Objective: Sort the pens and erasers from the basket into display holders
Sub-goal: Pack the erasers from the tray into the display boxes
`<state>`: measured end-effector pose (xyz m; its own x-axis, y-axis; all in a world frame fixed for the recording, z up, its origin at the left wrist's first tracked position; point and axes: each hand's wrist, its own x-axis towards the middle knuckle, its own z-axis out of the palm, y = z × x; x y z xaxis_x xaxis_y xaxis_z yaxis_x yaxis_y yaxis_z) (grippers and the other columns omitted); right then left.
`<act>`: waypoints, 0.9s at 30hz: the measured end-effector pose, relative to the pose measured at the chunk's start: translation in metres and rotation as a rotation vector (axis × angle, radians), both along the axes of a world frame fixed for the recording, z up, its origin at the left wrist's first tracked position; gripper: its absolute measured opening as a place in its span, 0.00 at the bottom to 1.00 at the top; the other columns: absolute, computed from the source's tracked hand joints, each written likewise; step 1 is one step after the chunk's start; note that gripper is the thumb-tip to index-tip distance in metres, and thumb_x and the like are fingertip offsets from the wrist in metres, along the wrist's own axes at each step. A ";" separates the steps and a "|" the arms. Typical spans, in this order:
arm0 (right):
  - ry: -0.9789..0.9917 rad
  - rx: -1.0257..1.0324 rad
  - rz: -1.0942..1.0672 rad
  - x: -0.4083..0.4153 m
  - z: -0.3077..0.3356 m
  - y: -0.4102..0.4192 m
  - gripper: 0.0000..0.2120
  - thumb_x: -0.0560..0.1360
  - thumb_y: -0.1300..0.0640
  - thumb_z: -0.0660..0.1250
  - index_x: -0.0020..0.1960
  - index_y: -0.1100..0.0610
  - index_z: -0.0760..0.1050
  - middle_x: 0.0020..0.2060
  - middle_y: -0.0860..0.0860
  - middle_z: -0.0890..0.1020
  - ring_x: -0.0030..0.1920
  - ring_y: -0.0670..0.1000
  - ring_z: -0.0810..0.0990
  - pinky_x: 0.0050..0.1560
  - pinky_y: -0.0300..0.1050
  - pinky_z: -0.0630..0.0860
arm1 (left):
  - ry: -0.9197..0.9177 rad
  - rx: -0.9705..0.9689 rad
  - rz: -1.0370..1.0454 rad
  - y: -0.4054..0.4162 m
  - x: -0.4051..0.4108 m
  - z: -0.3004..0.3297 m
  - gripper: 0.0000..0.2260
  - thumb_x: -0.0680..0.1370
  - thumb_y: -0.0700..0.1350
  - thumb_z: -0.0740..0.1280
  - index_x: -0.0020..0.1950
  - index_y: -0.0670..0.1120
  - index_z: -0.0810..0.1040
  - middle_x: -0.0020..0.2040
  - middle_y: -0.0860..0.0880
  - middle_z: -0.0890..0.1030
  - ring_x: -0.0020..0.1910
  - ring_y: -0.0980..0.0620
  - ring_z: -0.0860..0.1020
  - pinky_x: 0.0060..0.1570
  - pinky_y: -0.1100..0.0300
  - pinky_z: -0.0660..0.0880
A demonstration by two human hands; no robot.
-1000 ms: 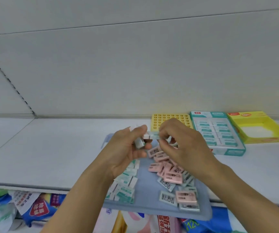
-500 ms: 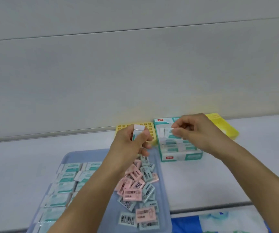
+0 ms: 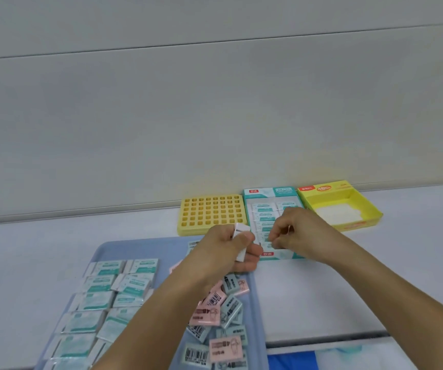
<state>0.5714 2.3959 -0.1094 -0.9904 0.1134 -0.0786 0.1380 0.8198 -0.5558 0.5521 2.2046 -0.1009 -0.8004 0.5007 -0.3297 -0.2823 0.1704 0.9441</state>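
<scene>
— Where is the eraser relative to the hands?
— The left hand [image 3: 225, 252] grips a white eraser [image 3: 241, 237], its fingers curled round it, above the far edge of the blue tray [image 3: 140, 249]. The right hand [image 3: 293, 231] hovers over the teal display box [image 3: 268, 193], fingertips pinched together; what they hold is too small to tell.
— How do the erasers look?
— White ones with teal sleeves [image 3: 103, 297] lie in rows on the tray's left; pink and grey-blue ones [image 3: 220, 313] are heaped on its right.
— And the setting?
— A pale surface [image 3: 321, 295] carries a yellow grid holder [image 3: 211, 213] and a yellow box [image 3: 340, 206] flanking the teal box, against a plain wall [image 3: 215, 116].
</scene>
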 end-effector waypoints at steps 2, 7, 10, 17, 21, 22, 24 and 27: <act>0.013 -0.008 0.007 -0.001 -0.001 -0.003 0.07 0.68 0.59 0.76 0.36 0.48 0.82 0.36 0.46 0.80 0.41 0.46 0.78 0.47 0.47 0.78 | -0.010 -0.004 -0.003 0.001 0.001 -0.001 0.08 0.82 0.44 0.62 0.56 0.43 0.79 0.45 0.45 0.86 0.47 0.48 0.85 0.46 0.60 0.81; 0.068 0.001 -0.012 0.002 -0.002 -0.006 0.11 0.68 0.58 0.77 0.41 0.50 0.74 0.34 0.43 0.72 0.36 0.45 0.70 0.40 0.44 0.70 | -0.064 0.076 -0.011 0.001 0.002 0.003 0.13 0.80 0.32 0.58 0.59 0.42 0.77 0.49 0.42 0.85 0.48 0.48 0.85 0.49 0.58 0.81; 0.287 -0.327 0.021 0.010 0.002 -0.014 0.05 0.74 0.60 0.71 0.41 0.53 0.77 0.34 0.47 0.78 0.36 0.45 0.73 0.40 0.42 0.72 | -0.092 0.194 -0.076 -0.003 0.002 0.006 0.19 0.77 0.26 0.56 0.62 0.41 0.77 0.53 0.41 0.84 0.53 0.47 0.83 0.51 0.60 0.80; 0.302 -0.604 0.088 0.026 0.026 -0.019 0.07 0.71 0.64 0.74 0.44 0.52 0.83 0.39 0.44 0.83 0.38 0.44 0.76 0.42 0.34 0.75 | -0.115 0.338 -0.199 0.005 0.006 0.010 0.19 0.78 0.27 0.59 0.66 0.42 0.74 0.60 0.42 0.82 0.60 0.45 0.80 0.59 0.56 0.77; 0.440 -0.743 -0.020 0.031 0.034 -0.015 0.04 0.71 0.65 0.74 0.42 0.58 0.81 0.37 0.54 0.83 0.37 0.49 0.78 0.42 0.44 0.77 | -0.004 0.300 -0.070 0.015 0.005 0.011 0.12 0.81 0.39 0.64 0.64 0.40 0.75 0.56 0.42 0.84 0.55 0.45 0.83 0.57 0.56 0.79; 0.516 -0.700 -0.063 0.032 0.034 -0.015 0.05 0.71 0.64 0.74 0.41 0.57 0.80 0.36 0.53 0.82 0.36 0.49 0.77 0.41 0.46 0.76 | -0.008 0.304 -0.021 0.017 0.004 0.012 0.12 0.81 0.43 0.64 0.62 0.40 0.77 0.54 0.42 0.84 0.53 0.44 0.83 0.55 0.56 0.80; 0.606 -0.626 -0.090 0.034 0.033 -0.019 0.07 0.70 0.63 0.76 0.40 0.55 0.79 0.32 0.48 0.81 0.33 0.46 0.75 0.36 0.42 0.75 | -0.062 0.353 0.048 0.020 0.002 0.013 0.12 0.82 0.44 0.63 0.59 0.38 0.79 0.53 0.39 0.84 0.52 0.43 0.84 0.52 0.56 0.81; 0.586 -0.603 0.005 0.038 0.031 -0.022 0.11 0.68 0.65 0.77 0.42 0.51 0.79 0.33 0.47 0.80 0.33 0.44 0.75 0.35 0.37 0.75 | -0.180 0.482 0.092 0.023 0.002 0.017 0.11 0.81 0.41 0.63 0.56 0.37 0.80 0.52 0.37 0.84 0.50 0.46 0.84 0.46 0.59 0.81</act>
